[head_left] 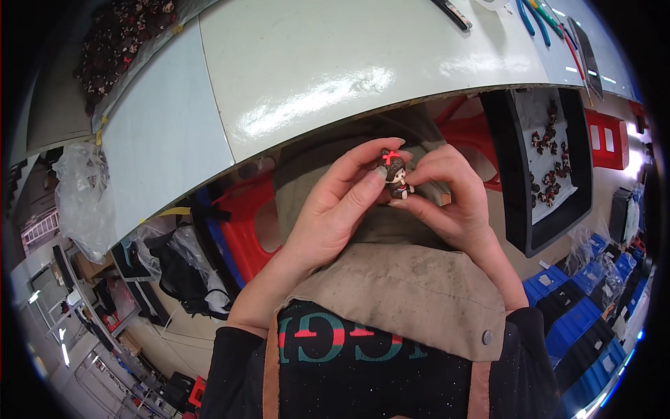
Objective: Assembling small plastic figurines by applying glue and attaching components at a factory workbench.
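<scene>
A tiny doll figure (pixel 395 172) with brown hair and a red bow is held between both of my hands over my lap, just under the table edge. My left hand (pixel 336 202) pinches its head with thumb and fingers. My right hand (pixel 447 195) grips it from the right and below. A beige apron (pixel 398 286) covers my lap beneath them.
A pale worktable (pixel 300 77) curves across the top, with pliers and tools (pixel 551 21) at its far right. A black tray (pixel 516 174) with several similar small figures sits at my right. Red stools (pixel 241 223), blue crates (pixel 579 328) and plastic bags (pixel 84 195) stand around.
</scene>
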`<action>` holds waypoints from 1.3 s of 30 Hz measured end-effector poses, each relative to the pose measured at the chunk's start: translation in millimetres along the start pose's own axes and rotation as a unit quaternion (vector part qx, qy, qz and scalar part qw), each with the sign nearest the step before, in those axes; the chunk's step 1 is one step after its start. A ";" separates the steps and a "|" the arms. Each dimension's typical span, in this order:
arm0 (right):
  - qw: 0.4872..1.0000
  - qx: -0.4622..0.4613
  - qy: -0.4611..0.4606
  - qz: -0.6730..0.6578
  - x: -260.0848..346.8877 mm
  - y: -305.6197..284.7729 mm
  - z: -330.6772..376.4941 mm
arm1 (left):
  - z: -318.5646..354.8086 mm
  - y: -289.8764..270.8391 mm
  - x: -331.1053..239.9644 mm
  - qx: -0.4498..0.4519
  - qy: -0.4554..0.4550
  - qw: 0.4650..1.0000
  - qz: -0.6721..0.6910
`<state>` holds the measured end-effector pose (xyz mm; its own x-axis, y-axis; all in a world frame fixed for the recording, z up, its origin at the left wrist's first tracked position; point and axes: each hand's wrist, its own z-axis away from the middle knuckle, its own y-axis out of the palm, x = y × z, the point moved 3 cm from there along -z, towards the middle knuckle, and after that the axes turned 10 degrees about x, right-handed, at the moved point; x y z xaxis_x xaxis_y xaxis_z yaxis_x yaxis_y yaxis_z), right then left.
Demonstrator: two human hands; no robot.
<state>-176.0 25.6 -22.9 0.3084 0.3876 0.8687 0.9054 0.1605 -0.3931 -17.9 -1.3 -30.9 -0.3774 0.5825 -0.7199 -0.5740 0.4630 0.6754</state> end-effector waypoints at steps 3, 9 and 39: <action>1.000 0.000 0.018 -0.014 -0.3 1.1 0.3 | 0.5 -0.3 -1.4 -0.016 -0.016 1.000 0.020; 0.996 0.017 0.068 -0.062 -1.6 4.4 0.9 | 3.2 -3.2 -2.1 -0.024 -0.001 1.000 -0.005; 0.994 0.015 0.096 -0.040 -4.2 5.8 -0.2 | 0.1 -6.3 -1.7 -0.024 -0.010 0.999 0.019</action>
<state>-172.0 24.7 -28.8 0.2885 0.1925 0.9379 0.9208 0.2126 -0.3269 -13.6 -5.2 -34.0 -0.3860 0.6122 -0.6900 -0.5939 0.4074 0.6937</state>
